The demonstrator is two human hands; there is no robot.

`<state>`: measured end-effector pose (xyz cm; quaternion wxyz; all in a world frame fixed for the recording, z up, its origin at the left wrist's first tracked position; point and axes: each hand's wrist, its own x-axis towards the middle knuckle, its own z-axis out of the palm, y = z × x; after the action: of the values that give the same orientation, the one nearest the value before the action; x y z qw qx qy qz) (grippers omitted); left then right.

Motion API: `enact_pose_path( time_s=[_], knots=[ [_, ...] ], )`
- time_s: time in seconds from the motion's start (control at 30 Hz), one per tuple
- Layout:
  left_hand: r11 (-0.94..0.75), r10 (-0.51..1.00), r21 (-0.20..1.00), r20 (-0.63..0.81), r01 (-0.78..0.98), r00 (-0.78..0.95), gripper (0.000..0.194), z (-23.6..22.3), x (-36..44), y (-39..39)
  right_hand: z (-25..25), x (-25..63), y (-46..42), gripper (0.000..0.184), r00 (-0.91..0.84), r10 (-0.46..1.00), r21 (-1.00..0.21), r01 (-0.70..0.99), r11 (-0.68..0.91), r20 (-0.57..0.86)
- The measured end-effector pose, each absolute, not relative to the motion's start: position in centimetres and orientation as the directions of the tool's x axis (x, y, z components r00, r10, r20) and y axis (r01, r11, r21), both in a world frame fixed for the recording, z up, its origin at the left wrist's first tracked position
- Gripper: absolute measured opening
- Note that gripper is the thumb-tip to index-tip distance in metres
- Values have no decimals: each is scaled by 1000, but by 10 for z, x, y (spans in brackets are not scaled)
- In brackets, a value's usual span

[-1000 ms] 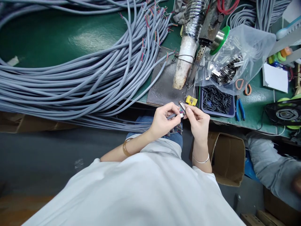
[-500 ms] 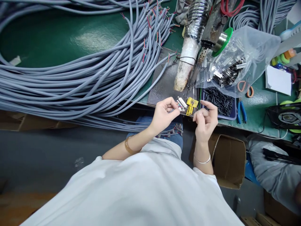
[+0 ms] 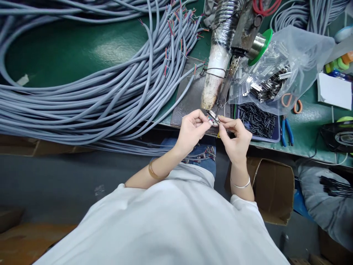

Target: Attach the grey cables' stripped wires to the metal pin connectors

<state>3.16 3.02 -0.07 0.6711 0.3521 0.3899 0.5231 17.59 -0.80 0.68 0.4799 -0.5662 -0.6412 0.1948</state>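
Observation:
My left hand [image 3: 192,130] is closed in a pinch on the end of a grey cable, whose thin coloured wires [image 3: 210,118] meet a metal multi-pin connector [image 3: 213,116]. My right hand [image 3: 236,139] has thumb and forefinger closed on the right end of this connector. Just above it are the soldering iron [image 3: 226,86] and the scorched tip of a white wrapped tube [image 3: 211,88]. A small yellow tool [image 3: 218,135] is almost wholly hidden behind my right hand.
A large bundle of grey cables [image 3: 110,99] spreads over the green table [image 3: 74,48]. To the right are a tray of black sleeves [image 3: 275,134], a plastic bag of connectors [image 3: 306,62], a solder spool [image 3: 257,48], blue-handled pliers [image 3: 286,131] and orange-handled scissors [image 3: 286,99]. Below stands a cardboard box [image 3: 273,191].
My right hand has moved left and closed on the connector, covering most of the yellow tool. My left hand keeps its hold. The whole view has shifted slightly.

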Motion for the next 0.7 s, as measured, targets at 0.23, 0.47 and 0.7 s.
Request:
enact_pose_path(
  time_s=[0.23,0.47,0.7],
  knots=[
    [165,986,879,-132,-447,105,22,0,36,32,14,178,-2,3,89,910,-792,531,301,405],
    [111,992,911,-77,-398,100,27,-2,33,31,21,177,1,4,35,887,-726,590,353,461],
    [112,992,928,-84,-355,95,26,0,30,30,31,175,2,8,-15,879,-660,654,370,477]
  ],
)
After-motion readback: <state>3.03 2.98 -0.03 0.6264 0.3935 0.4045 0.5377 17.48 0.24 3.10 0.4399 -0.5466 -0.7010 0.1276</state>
